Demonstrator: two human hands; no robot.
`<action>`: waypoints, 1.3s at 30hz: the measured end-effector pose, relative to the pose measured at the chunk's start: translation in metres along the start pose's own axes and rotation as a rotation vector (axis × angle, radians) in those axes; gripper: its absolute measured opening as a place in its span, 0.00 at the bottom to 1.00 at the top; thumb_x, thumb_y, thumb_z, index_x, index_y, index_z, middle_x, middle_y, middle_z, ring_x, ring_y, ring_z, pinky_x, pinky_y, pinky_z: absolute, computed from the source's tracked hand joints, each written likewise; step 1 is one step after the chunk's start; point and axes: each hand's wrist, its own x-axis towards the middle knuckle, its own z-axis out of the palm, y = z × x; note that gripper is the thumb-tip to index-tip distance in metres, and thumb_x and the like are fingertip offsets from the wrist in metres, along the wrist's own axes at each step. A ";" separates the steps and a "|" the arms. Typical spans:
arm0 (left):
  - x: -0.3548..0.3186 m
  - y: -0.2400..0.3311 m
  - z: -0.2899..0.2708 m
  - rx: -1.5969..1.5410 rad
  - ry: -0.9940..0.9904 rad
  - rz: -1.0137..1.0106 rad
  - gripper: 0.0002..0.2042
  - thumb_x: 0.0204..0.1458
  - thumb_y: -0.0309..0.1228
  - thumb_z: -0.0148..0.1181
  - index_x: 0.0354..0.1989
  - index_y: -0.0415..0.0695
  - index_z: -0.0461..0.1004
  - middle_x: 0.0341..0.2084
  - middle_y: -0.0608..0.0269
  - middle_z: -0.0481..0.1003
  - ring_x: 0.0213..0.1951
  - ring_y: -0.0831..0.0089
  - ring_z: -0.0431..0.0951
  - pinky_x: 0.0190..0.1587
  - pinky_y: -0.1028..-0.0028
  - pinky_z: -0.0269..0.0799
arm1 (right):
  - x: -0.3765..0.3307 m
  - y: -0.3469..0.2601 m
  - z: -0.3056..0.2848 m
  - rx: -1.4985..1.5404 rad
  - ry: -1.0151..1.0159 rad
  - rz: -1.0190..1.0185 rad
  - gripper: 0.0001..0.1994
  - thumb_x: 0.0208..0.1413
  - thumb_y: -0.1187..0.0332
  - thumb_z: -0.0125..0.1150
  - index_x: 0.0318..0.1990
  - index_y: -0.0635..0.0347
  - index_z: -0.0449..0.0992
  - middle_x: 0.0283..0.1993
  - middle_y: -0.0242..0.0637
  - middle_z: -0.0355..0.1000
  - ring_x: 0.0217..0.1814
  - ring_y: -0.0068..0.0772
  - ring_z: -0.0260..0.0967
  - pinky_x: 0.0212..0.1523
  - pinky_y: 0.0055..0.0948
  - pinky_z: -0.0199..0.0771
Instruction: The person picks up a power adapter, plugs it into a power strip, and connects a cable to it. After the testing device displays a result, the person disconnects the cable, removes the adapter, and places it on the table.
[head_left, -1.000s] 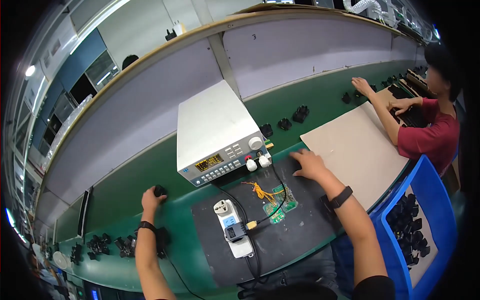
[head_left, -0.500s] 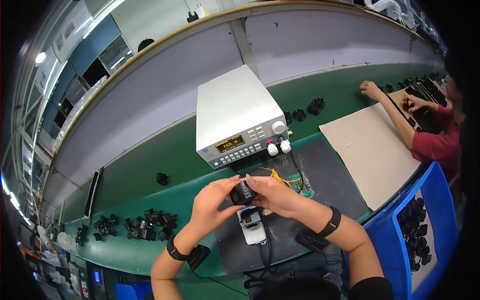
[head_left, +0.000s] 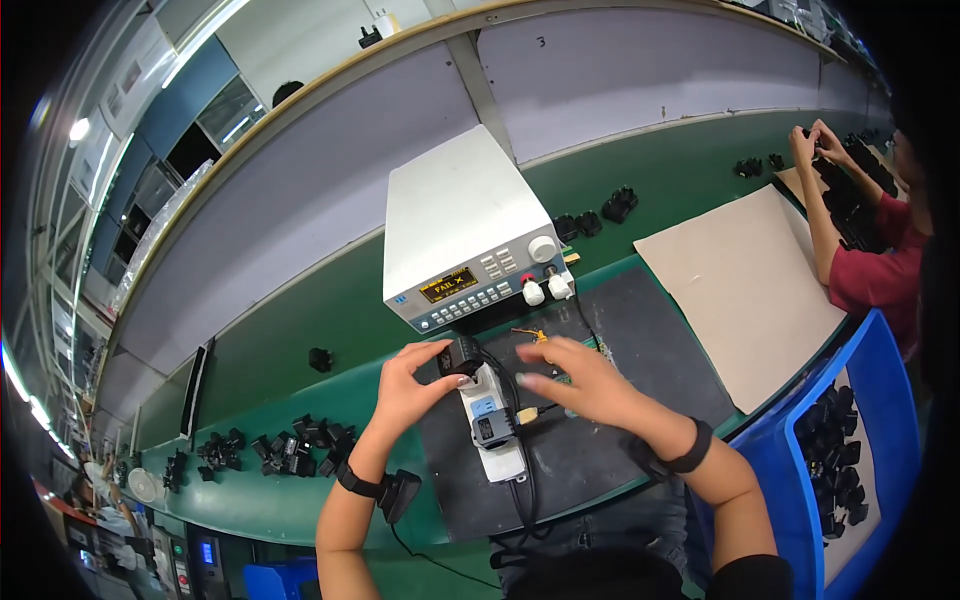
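Observation:
A black power adapter (head_left: 461,354) is gripped between the thumb and fingers of my left hand (head_left: 408,388), over the far end of a white power strip (head_left: 507,466). Another dark adapter (head_left: 493,428) sits in the strip's near part. My right hand (head_left: 588,382) holds nothing; its thumb and fingers are apart, to the right of the strip. A yellowish cable connector (head_left: 527,415) lies beside the plugged adapter. Partly hidden behind my right hand are a green circuit board (head_left: 562,379) and yellow wires (head_left: 533,335).
A white bench tester (head_left: 465,240) with a lit screen stands beyond my hands. Loose black adapters (head_left: 297,446) lie at left. A cardboard sheet (head_left: 735,300) and a blue bin (head_left: 757,482) holding black parts are at right, near a co-worker in a red sleeve (head_left: 872,275).
My right hand has let go of the adapter and moved right. My left hand has carried it slightly left and away, uncovering the strip. The co-worker's hands have come together.

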 end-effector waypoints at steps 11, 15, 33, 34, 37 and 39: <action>0.015 0.006 0.010 0.452 -0.180 0.031 0.25 0.32 0.43 0.72 0.42 0.48 0.79 0.34 0.57 0.78 0.41 0.60 0.76 0.43 0.65 0.71 | -0.009 0.017 -0.022 -0.389 -0.252 -0.052 0.09 0.50 0.66 0.59 0.39 0.54 0.76 0.31 0.40 0.72 0.36 0.45 0.71 0.35 0.41 0.69; 0.015 0.008 0.016 0.385 -0.221 -0.053 0.25 0.32 0.42 0.72 0.43 0.49 0.79 0.33 0.56 0.78 0.39 0.59 0.77 0.42 0.65 0.72 | 0.019 0.040 -0.008 -0.411 -0.073 -0.077 0.08 0.50 0.67 0.59 0.37 0.56 0.78 0.31 0.39 0.74 0.32 0.44 0.71 0.33 0.38 0.69; 0.011 0.012 0.018 0.313 -0.171 -0.060 0.26 0.31 0.33 0.73 0.44 0.45 0.77 0.32 0.54 0.78 0.37 0.60 0.77 0.42 0.69 0.71 | 0.037 0.060 0.013 -0.253 -0.137 -0.109 0.08 0.49 0.70 0.60 0.38 0.59 0.77 0.31 0.42 0.74 0.38 0.47 0.71 0.38 0.42 0.68; 0.011 0.012 0.018 0.311 -0.173 -0.061 0.26 0.31 0.33 0.73 0.44 0.45 0.77 0.32 0.55 0.78 0.37 0.61 0.77 0.42 0.69 0.71 | 0.036 0.056 0.012 -0.260 -0.136 -0.100 0.08 0.49 0.70 0.59 0.38 0.59 0.77 0.31 0.43 0.73 0.38 0.47 0.71 0.38 0.41 0.68; 0.011 0.011 0.018 0.300 -0.173 -0.057 0.25 0.31 0.33 0.73 0.44 0.44 0.77 0.31 0.55 0.78 0.36 0.61 0.77 0.42 0.69 0.71 | 0.034 0.049 0.010 -0.258 -0.148 -0.053 0.08 0.49 0.69 0.59 0.37 0.58 0.77 0.31 0.44 0.73 0.38 0.49 0.71 0.39 0.43 0.68; 0.010 0.010 0.019 0.293 -0.171 -0.053 0.25 0.31 0.33 0.73 0.44 0.44 0.77 0.31 0.55 0.78 0.36 0.62 0.77 0.41 0.69 0.71 | 0.034 0.049 0.010 -0.246 -0.159 -0.015 0.08 0.49 0.67 0.59 0.36 0.57 0.77 0.31 0.45 0.73 0.39 0.50 0.71 0.39 0.46 0.68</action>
